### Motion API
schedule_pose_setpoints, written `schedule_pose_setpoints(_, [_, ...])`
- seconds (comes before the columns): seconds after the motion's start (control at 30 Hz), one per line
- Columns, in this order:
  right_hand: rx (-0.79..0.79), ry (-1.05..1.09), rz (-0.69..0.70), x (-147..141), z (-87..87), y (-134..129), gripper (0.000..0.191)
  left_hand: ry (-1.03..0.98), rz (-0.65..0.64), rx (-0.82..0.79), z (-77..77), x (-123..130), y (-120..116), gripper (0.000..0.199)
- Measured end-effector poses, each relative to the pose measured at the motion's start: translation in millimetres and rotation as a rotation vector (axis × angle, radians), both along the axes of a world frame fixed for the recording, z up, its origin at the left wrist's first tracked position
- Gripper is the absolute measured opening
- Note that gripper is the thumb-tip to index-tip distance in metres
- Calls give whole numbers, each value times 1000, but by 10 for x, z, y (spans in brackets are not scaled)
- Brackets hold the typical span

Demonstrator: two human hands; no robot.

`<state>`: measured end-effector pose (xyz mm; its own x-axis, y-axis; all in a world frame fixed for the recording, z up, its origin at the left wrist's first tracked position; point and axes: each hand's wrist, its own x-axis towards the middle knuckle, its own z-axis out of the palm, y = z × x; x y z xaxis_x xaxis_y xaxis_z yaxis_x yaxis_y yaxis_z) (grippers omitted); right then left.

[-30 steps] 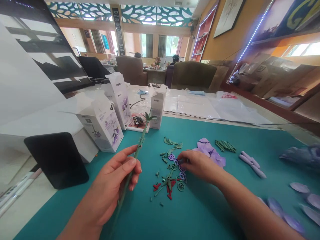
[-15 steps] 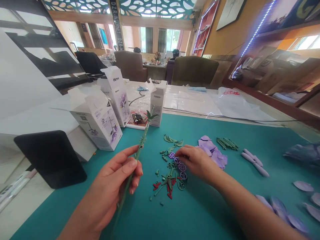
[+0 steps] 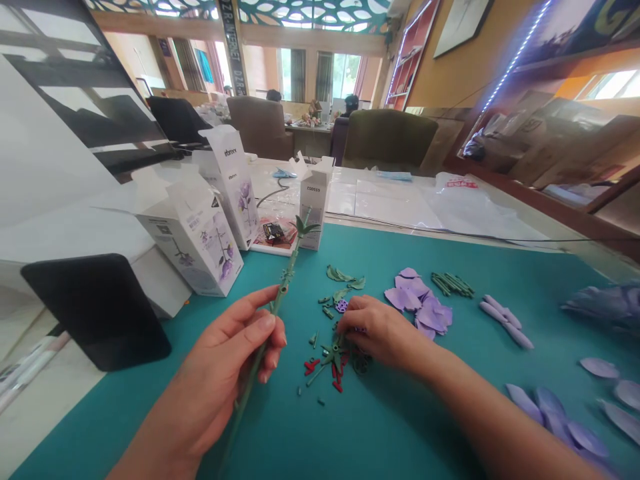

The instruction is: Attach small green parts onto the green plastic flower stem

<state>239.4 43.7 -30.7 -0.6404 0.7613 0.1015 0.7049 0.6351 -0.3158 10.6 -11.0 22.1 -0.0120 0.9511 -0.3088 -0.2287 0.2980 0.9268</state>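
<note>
My left hand [image 3: 225,363] is closed around a long, thin green plastic flower stem [image 3: 280,293], thumb and fingers pinching it near its lower half, so that it slants up and away from me over the teal cutting mat [image 3: 400,427]; its tip, a small crown of green pointed leaves [image 3: 304,227], ends in front of a small white carton [image 3: 313,203] standing at the mat's far edge. My right hand [image 3: 377,330] lies palm down on the mat, fingers curled over a scatter of small plastic parts [image 3: 333,363]: green pegs, red clips and round purple wheel-like pieces. I cannot tell whether those fingers have hold of any piece, since the hand covers what lies under it. One purple wheel piece [image 3: 341,306] shows just beside my fingertips [image 3: 345,319]. Beyond the hand lie a few flat green leaves [image 3: 343,275], a heap of lilac petals [image 3: 420,307], a bundle of short green rods [image 3: 453,285] and two pale lilac buds [image 3: 505,317]. More lilac petals [image 3: 560,417] rest near my right forearm. To the left of the mat stand two taller white flower-printed boxes [image 3: 210,227] and a tilted black tablet [image 3: 100,310].
</note>
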Motion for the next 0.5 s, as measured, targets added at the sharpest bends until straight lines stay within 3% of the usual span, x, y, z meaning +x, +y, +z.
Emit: schedule_pose_setpoints(0.5, [22,-94,-10,31,-90,45,10,-2,-21,7,-14,-18,2,37])
